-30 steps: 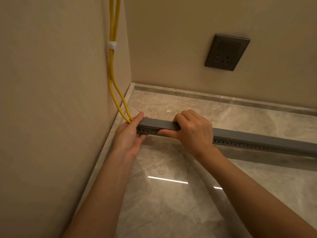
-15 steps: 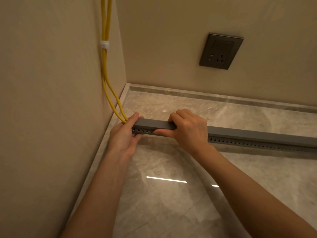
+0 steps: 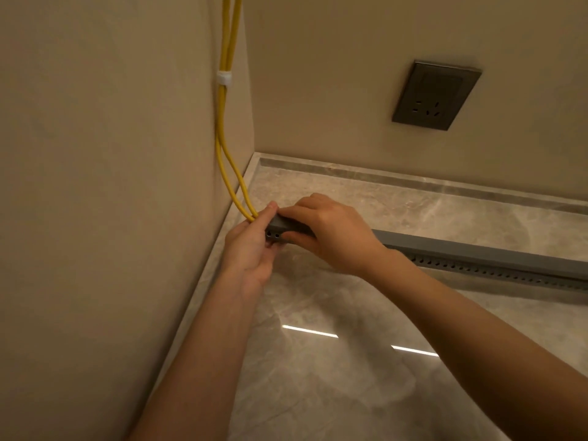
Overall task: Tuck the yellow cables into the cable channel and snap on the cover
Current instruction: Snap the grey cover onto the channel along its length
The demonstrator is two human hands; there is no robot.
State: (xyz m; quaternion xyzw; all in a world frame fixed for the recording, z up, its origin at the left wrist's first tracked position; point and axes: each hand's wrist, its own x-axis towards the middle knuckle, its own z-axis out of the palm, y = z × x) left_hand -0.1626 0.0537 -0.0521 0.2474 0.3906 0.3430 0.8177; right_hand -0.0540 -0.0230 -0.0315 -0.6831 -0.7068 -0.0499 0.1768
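Two yellow cables (image 3: 222, 135) hang down the left wall, bound by a white tie (image 3: 224, 78), and run into the left end of a long grey cable channel (image 3: 477, 253) lying on the marble floor. Its grey cover sits on top; the side wall shows a row of small holes. My left hand (image 3: 251, 246) cups the channel's left end, thumb against the cables where they enter. My right hand (image 3: 334, 230) grips the channel's end from above, fingers on the cover and thumb under the side. The channel's left end is mostly hidden by both hands.
The beige left wall (image 3: 95, 186) and back wall meet in a corner just beyond my hands. A dark grey power socket (image 3: 436, 97) sits on the back wall. A raised marble skirting (image 3: 413, 181) runs along the walls. The glossy floor reflects light strips.
My right hand has slid left along the cover to the channel's end, close against my left hand. The left hand stays at the cable entry.
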